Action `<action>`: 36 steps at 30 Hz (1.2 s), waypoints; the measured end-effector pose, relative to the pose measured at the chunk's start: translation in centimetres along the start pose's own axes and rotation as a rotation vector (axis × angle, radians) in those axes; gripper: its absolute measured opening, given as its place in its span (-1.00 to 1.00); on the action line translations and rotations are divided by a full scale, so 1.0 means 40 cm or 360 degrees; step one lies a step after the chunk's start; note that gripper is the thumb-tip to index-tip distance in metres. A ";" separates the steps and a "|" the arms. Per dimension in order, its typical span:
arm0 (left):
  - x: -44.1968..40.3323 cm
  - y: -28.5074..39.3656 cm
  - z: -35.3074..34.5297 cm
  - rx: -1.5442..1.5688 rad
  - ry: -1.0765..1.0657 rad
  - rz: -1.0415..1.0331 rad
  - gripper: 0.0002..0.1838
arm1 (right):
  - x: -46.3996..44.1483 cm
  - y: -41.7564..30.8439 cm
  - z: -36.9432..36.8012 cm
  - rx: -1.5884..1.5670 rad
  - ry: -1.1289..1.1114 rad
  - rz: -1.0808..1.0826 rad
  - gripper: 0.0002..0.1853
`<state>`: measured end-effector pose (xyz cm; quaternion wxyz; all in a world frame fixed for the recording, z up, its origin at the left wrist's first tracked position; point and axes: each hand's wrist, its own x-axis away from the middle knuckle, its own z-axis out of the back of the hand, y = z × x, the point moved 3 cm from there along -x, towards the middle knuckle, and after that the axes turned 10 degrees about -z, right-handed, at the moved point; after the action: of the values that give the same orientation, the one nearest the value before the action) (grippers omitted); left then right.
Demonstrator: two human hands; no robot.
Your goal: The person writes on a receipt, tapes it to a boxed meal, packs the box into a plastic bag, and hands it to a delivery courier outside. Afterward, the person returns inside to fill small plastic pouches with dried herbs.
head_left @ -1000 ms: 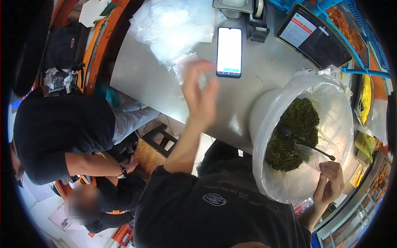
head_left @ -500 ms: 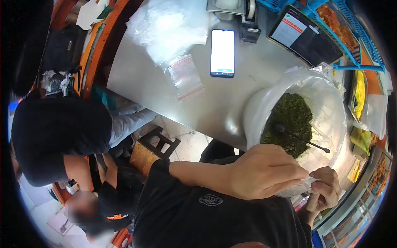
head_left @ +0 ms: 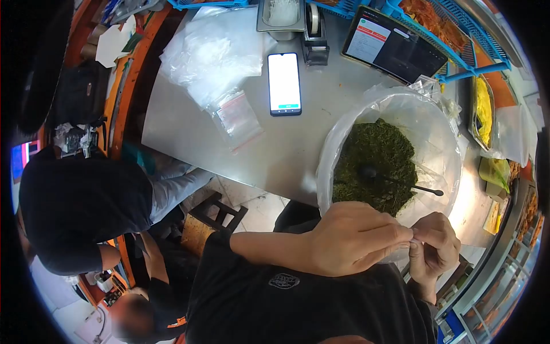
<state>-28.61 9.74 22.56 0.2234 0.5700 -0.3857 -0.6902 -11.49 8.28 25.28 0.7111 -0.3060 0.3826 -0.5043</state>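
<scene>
My left hand (head_left: 355,238) and my right hand (head_left: 436,243) meet at their fingertips just in front of a large tub. Both pinch the edge of a small clear plastic bag (head_left: 395,254), which hangs mostly hidden below my left fingers. A clear plastic liner covers the tub (head_left: 327,166). Inside it lies a mound of finely shredded dark green food (head_left: 378,146), whose kind I cannot tell. A black long-handled spoon (head_left: 427,189) rests on this mound, its handle pointing right.
On the metal table (head_left: 229,155) lie a phone (head_left: 285,86), a pile of clear bags (head_left: 212,57) and zip bags (head_left: 238,117). Behind stand a tape dispenser (head_left: 315,40), a tablet (head_left: 389,46) and blue baskets (head_left: 458,51). At left, another person (head_left: 86,200) bends near a wooden stool (head_left: 200,226).
My view has shifted, so the table things sit further left. Both hands still pinch the bag, and less of it shows. The other person at left has moved slightly.
</scene>
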 end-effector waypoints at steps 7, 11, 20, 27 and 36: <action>-0.001 0.004 -0.010 -0.0059 -0.0026 -0.0050 -0.75 | 0.003 -0.007 -0.001 0.0048 -0.0033 -0.0034 -0.85; 0.001 0.012 -0.013 -0.0076 -0.0059 -0.0057 -0.77 | 0.004 -0.010 -0.004 0.0042 -0.0040 -0.0055 -0.87; 0.001 0.049 0.017 -0.0041 0.0273 -0.0006 -0.80 | 0.012 0.000 0.035 -0.0039 0.0061 -0.0124 -0.90; -0.024 0.083 -0.010 0.0165 0.0376 0.0105 -0.85 | 0.015 -0.010 0.078 -0.0472 0.0165 -0.0081 -0.75; 0.216 -0.285 0.396 -0.1942 0.1409 0.0512 -0.87 | 0.030 0.092 0.219 -0.0526 0.0273 -0.0173 -0.90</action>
<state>-44.46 14.56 9.12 0.7293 0.5057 0.1103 -0.4474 -1.99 8.70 26.53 0.5876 -0.3948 0.5022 -0.4966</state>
